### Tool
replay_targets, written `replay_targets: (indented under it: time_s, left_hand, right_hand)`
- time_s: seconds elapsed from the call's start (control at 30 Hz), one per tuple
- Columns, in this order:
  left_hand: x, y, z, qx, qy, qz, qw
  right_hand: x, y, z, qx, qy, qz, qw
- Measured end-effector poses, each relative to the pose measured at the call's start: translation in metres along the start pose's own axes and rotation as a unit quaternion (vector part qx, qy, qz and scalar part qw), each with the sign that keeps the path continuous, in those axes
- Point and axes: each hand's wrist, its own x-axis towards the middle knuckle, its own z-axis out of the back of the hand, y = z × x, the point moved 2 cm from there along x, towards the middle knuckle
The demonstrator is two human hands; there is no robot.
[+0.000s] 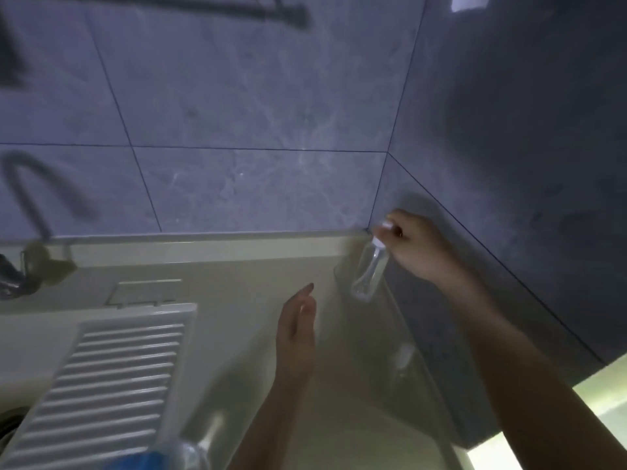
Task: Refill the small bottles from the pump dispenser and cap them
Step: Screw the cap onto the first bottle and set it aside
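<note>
Head view of a pale sink unit set into a corner of grey marbled wall tiles (237,106). The right hand (419,247) pinches the white cap of a small clear bottle (368,271), which hangs tilted just above the unit's back right corner; the left hand (296,337), fingers straight, is raised nearby and touches nothing. A white ribbed washboard (101,385) lies at lower left, a blurred pump dispenser (190,449) with blue contents stands at the bottom edge, and a tap (23,198) is at far left.

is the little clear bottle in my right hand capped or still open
Capped, it seems: the small clear bottle has a white cap on its neck, which the right hand pinches. The blur hides whether it is fully tightened.
</note>
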Motion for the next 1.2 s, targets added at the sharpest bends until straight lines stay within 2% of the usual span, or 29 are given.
replay_targets:
  time_s: [0.23, 0.53, 0.7, 0.93, 1.2]
  left_hand:
    - [0.054, 0.018, -0.018, 0.038, -0.008, -0.003, 0.999]
    - [0.095, 0.026, -0.015, 0.022, -0.026, 0.050, 0.998]
    - [0.093, 0.033, -0.016, -0.045, -0.047, 0.085, 0.994]
    - [0.088, 0.042, -0.012, -0.061, -0.072, 0.089, 0.992]
    - [0.079, 0.040, -0.008, -0.056, -0.091, 0.102, 0.989]
  right_hand:
    - [0.073, -0.053, -0.037, -0.152, 0.029, -0.110, 0.982]
    - [0.102, -0.112, -0.090, -0.267, 0.045, -0.101, 0.957]
    - [0.112, -0.125, -0.100, -0.244, 0.072, -0.121, 0.960]
    - [0.112, -0.132, -0.116, -0.191, 0.132, -0.154, 0.960]
    - [0.107, -0.124, -0.119, -0.182, 0.118, -0.174, 0.961]
